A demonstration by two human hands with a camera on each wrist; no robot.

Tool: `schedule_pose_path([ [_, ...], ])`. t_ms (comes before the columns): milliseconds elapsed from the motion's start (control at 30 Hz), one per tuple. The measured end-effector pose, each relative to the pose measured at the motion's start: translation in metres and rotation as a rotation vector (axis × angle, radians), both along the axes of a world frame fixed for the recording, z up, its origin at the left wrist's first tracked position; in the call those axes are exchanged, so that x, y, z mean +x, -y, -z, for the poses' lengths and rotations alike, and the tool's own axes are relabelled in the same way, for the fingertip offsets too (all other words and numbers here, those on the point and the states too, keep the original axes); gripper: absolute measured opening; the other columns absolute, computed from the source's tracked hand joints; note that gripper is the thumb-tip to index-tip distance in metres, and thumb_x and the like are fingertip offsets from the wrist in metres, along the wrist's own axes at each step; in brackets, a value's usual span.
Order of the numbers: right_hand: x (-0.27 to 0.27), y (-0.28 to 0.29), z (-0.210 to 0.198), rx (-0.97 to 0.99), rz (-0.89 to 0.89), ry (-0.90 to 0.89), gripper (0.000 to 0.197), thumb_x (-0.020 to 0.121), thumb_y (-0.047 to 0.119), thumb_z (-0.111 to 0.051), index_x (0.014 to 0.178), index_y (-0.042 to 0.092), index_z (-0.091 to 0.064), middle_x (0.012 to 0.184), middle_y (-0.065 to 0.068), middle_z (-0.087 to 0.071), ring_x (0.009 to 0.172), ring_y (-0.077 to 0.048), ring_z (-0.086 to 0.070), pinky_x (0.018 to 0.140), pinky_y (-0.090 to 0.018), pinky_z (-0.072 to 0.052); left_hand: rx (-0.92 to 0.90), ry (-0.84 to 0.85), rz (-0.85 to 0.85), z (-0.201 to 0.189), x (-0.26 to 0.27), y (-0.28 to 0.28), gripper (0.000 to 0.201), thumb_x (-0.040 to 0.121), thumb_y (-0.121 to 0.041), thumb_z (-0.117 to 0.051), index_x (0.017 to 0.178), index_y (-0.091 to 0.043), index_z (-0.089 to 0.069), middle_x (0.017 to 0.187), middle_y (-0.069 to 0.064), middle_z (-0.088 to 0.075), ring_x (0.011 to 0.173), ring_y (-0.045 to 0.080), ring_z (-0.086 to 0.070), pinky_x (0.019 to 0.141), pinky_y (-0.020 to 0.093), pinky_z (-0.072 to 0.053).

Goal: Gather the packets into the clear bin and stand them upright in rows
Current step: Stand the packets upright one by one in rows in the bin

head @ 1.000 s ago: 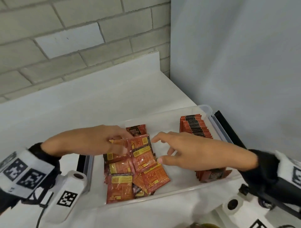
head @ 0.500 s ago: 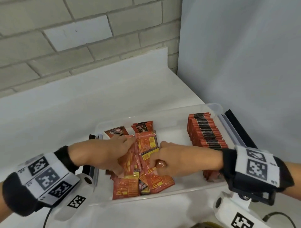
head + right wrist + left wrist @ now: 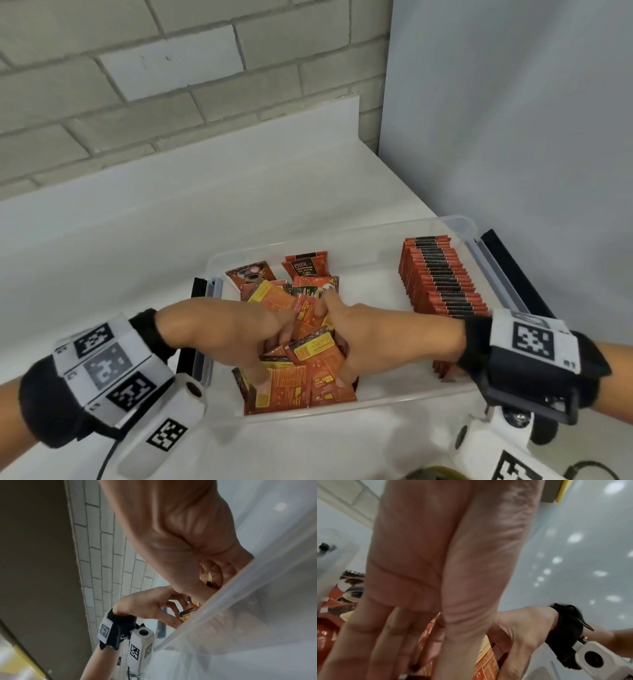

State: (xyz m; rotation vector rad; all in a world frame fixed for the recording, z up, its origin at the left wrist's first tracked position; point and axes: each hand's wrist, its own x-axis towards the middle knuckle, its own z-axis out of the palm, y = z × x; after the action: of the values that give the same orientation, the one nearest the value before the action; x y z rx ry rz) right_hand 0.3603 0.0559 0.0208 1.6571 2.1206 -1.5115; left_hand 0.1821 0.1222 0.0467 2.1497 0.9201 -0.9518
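A clear bin (image 3: 342, 237) sits on the white table. In its left half lies a loose pile of red and orange packets (image 3: 306, 269). Along its right side a row of packets (image 3: 442, 279) stands upright. My left hand (image 3: 270, 346) and right hand (image 3: 342, 337) face each other in the pile, fingers curled, squeezing a bunch of packets (image 3: 313, 349) between them. In the right wrist view the left hand (image 3: 154, 608) pinches packet edges behind the bin wall (image 3: 240, 601). In the left wrist view orange packets (image 3: 488, 660) show between my fingers.
Black latches sit at the bin's left end (image 3: 198, 291) and right end (image 3: 510, 263). A grey panel (image 3: 513, 137) stands close on the right, a brick wall behind. Bare bin floor (image 3: 370, 291) lies between the pile and the upright row.
Both hands have come together over the pile and curled round the packets, which have gone from lying flat to bunched and tilted between the hands.
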Motion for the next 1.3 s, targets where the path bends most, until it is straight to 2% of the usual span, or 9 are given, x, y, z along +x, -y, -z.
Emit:
schedule_pose_path([
  [100,0.000,0.004,-0.003,-0.059,-0.018,-0.048,0.060,0.082,0.019,-0.075,0.127,0.017,-0.035,0.100,0.004,-0.060,0.088,-0.011,-0.058,0.082,-0.024,-0.052,-0.023,0.012,-0.017,0.002,-0.002,0.001,0.046,0.082,-0.029,-0.075,0.109,-0.029,-0.038,0.099,-0.004,-0.054,0.091,0.016,-0.056,0.069,0.022,-0.047],
  [200,-0.003,0.007,-0.004,-0.040,-0.028,-0.075,0.047,0.089,0.021,-0.068,0.130,0.013,-0.047,0.123,-0.003,-0.062,0.107,-0.016,-0.060,0.094,-0.030,-0.051,-0.035,0.010,-0.007,0.004,-0.003,0.000,0.042,0.084,-0.027,-0.073,0.112,-0.025,-0.041,0.096,-0.005,-0.056,0.082,0.010,-0.054,0.063,0.017,-0.044],
  [367,0.005,0.006,-0.003,0.016,0.059,-0.178,0.021,0.090,0.015,-0.067,0.107,0.019,-0.056,0.095,0.008,-0.062,0.078,0.000,-0.056,0.066,-0.009,-0.045,-0.004,-0.009,0.158,0.000,-0.003,-0.002,0.024,0.090,-0.034,-0.064,0.098,-0.014,-0.054,0.103,0.008,-0.060,0.082,0.019,-0.053,0.062,0.023,-0.040],
  [467,0.013,0.005,-0.003,-0.012,0.242,-0.338,0.021,0.086,0.010,-0.070,0.097,0.023,-0.057,0.099,0.002,-0.068,0.090,-0.010,-0.066,0.083,-0.025,-0.055,-0.054,0.182,0.025,-0.017,-0.011,-0.014,0.010,0.091,-0.030,-0.063,0.091,-0.024,-0.055,0.097,-0.001,-0.065,0.088,0.015,-0.060,0.072,0.029,-0.047],
  [567,0.022,0.006,-0.010,-0.032,0.455,-0.569,0.031,0.089,0.004,-0.064,0.115,0.016,-0.051,0.110,-0.008,-0.068,0.099,-0.015,-0.067,0.091,-0.033,-0.054,-0.139,0.383,-0.185,-0.037,-0.013,-0.023,0.002,0.095,-0.029,-0.059,0.097,-0.029,-0.058,0.100,-0.008,-0.070,0.095,0.012,-0.066,0.085,0.032,-0.053],
  [800,0.031,0.010,-0.022,-0.047,0.836,-0.995,0.021,0.101,0.016,-0.042,0.122,0.018,-0.040,0.116,-0.009,-0.066,0.104,-0.024,-0.067,0.089,-0.047,-0.055,-0.229,0.708,-0.604,-0.036,0.026,-0.018,0.013,0.096,-0.016,-0.052,0.108,-0.013,-0.056,0.107,0.017,-0.067,0.089,0.023,-0.066,0.082,0.039,-0.056],
  [933,0.041,0.015,-0.020,0.035,0.889,-1.030,0.047,0.086,0.045,-0.056,0.124,0.020,-0.042,0.110,-0.001,-0.070,0.104,-0.016,-0.068,0.096,-0.045,-0.052,-0.288,0.769,-0.683,-0.031,0.056,-0.013,0.016,0.097,-0.014,-0.051,0.113,-0.008,-0.050,0.099,0.010,-0.066,0.088,0.019,-0.065,0.081,0.036,-0.055],
  [1067,0.052,0.019,-0.009,0.218,0.934,-0.954,0.048,0.084,0.030,-0.068,0.124,0.024,-0.043,0.113,0.001,-0.070,0.108,-0.017,-0.067,0.103,-0.047,-0.046,-0.312,0.814,-0.780,-0.028,0.082,-0.010,0.024,0.094,-0.013,-0.054,0.116,-0.016,-0.044,0.104,0.004,-0.058,0.087,0.012,-0.062,0.077,0.031,-0.053],
  [1300,0.065,0.022,-0.006,0.421,0.937,-0.953,0.047,0.079,0.031,-0.066,0.120,0.025,-0.044,0.109,0.001,-0.070,0.100,-0.017,-0.069,0.087,-0.035,-0.056,-1.010,0.887,-0.866,-0.017,0.105,-0.017,0.040,0.081,-0.007,-0.055,0.120,-0.011,-0.063,0.126,0.024,-0.060,0.116,0.042,-0.057,0.095,0.065,-0.042],
])
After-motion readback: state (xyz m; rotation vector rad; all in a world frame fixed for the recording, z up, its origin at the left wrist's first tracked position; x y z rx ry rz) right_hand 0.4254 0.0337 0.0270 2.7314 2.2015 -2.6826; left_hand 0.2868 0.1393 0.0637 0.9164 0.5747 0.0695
